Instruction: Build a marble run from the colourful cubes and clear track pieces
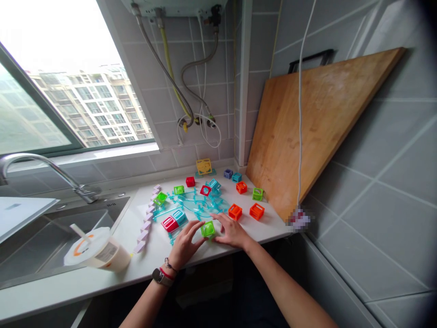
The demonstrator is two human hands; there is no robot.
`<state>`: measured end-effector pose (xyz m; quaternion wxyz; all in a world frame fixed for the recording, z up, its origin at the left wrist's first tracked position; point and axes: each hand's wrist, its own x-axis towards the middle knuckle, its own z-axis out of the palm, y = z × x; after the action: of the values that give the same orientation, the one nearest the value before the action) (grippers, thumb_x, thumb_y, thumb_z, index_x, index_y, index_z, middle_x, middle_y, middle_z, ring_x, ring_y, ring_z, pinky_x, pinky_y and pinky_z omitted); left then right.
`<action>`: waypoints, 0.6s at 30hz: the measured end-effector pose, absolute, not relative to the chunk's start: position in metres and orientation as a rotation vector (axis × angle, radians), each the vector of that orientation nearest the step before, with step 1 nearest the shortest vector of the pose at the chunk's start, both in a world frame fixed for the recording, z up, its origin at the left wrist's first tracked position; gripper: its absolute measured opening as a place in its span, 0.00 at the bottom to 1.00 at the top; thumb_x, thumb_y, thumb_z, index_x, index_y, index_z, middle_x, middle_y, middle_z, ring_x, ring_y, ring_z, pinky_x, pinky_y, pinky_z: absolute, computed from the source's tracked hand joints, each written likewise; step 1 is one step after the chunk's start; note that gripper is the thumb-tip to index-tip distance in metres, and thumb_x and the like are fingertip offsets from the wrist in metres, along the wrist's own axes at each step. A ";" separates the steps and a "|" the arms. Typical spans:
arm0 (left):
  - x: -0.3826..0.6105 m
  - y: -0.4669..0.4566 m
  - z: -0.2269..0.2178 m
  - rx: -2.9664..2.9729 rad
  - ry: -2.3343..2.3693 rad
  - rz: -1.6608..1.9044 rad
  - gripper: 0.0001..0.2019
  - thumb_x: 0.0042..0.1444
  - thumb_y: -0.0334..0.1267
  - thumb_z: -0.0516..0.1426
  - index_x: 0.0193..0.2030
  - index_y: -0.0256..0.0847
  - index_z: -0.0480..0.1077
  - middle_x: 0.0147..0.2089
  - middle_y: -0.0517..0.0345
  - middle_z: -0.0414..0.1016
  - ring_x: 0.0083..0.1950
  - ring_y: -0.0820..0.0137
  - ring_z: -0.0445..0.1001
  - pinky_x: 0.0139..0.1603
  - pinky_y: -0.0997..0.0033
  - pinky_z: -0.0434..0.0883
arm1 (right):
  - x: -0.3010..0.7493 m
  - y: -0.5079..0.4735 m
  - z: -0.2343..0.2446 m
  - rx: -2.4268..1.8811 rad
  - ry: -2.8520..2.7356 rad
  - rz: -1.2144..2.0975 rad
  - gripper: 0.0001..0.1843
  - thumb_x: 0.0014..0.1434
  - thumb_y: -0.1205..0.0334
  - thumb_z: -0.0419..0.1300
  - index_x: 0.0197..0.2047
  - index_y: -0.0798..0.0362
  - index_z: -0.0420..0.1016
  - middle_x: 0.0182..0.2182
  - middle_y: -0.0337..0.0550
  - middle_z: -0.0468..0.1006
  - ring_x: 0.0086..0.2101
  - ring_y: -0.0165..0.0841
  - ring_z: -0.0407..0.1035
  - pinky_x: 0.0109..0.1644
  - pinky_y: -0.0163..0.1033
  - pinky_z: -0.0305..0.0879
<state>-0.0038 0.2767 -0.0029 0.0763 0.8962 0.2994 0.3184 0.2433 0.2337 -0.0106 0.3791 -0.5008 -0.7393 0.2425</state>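
Note:
A green plastic cube (207,228) sits on the white counter (157,255) near its front edge. My left hand (186,241) touches its left side with the fingertips, and my right hand (232,231) touches its right side; the cube is held between them. Just beyond lies a pile of clear blue plastic track pieces (200,205). A red cube (170,223) and a blue cube (180,216) lie side by side left of my hands. Two orange cubes (235,212) (256,211) stand to the right.
More coloured cubes are scattered further back, with a yellow frame piece (204,166) by the wall. A row of pale purple pieces (146,218) runs along the left. A lidded drink cup (97,251) stands by the sink (41,246). A wooden board (317,123) leans at right.

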 end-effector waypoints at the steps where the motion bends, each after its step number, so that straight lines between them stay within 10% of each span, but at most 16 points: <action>1: -0.003 0.276 -0.002 2.694 0.891 0.933 0.21 0.67 0.44 0.60 0.65 0.50 0.67 0.59 0.47 0.75 0.57 0.57 0.79 0.56 0.56 0.79 | 0.243 0.234 -0.011 -1.267 -1.892 0.622 0.45 0.49 0.62 0.74 0.69 0.39 0.66 0.55 0.42 0.76 0.32 0.30 0.71 0.44 0.39 0.72; 11: -0.003 0.281 -0.005 2.749 0.941 0.894 0.33 0.60 0.52 0.66 0.68 0.47 0.62 0.61 0.43 0.75 0.62 0.50 0.75 0.63 0.44 0.73 | 0.245 0.235 -0.012 -1.219 -1.725 0.767 0.27 0.52 0.63 0.72 0.55 0.46 0.75 0.46 0.41 0.81 0.33 0.33 0.75 0.39 0.37 0.71; 18: -0.003 0.281 -0.002 2.709 1.021 0.934 0.23 0.62 0.50 0.64 0.61 0.47 0.68 0.56 0.45 0.77 0.59 0.52 0.75 0.60 0.45 0.74 | 0.247 0.235 -0.014 -1.177 -1.663 0.838 0.27 0.56 0.63 0.70 0.59 0.44 0.73 0.42 0.40 0.82 0.34 0.34 0.78 0.42 0.39 0.74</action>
<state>-0.0028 0.2813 -0.0019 0.0496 0.8895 0.3350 0.3067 0.2469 0.2352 -0.0142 0.4523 -0.4767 -0.6731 0.3394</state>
